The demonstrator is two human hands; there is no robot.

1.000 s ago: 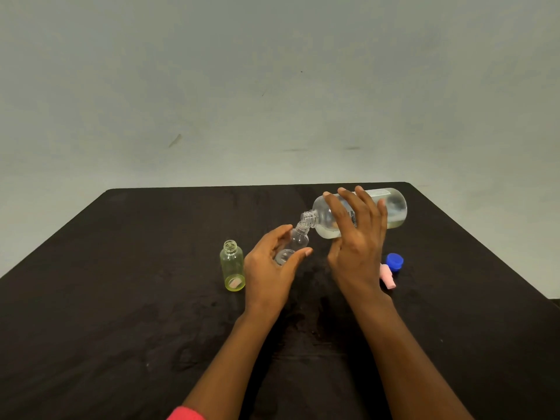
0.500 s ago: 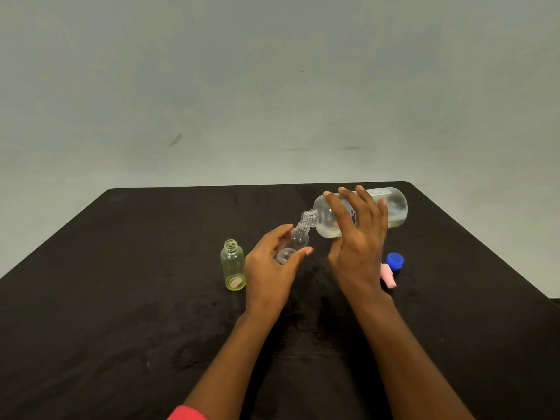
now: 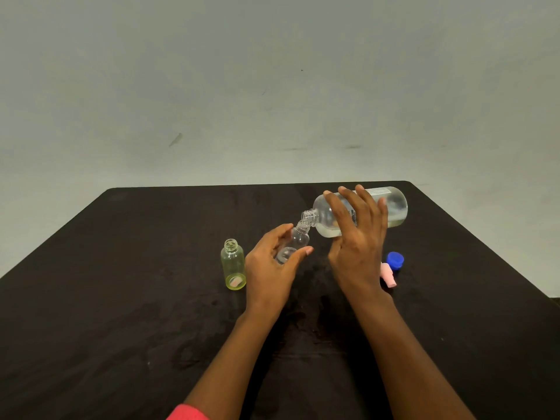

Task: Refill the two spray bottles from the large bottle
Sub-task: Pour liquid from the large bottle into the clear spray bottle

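Observation:
My right hand (image 3: 356,237) holds the large clear bottle (image 3: 391,207) tipped on its side above the black table (image 3: 121,298). Its open neck rests on the mouth of a small clear spray bottle (image 3: 298,241). My left hand (image 3: 269,268) holds that small bottle tilted, thumb and fingers on either side, with a little clear liquid at its bottom. A second small bottle, yellow-green (image 3: 233,263), stands upright and uncapped just left of my left hand.
A blue cap (image 3: 395,260) and a pink spray head (image 3: 388,275) lie on the table right of my right hand. The table's far edge meets a pale wall.

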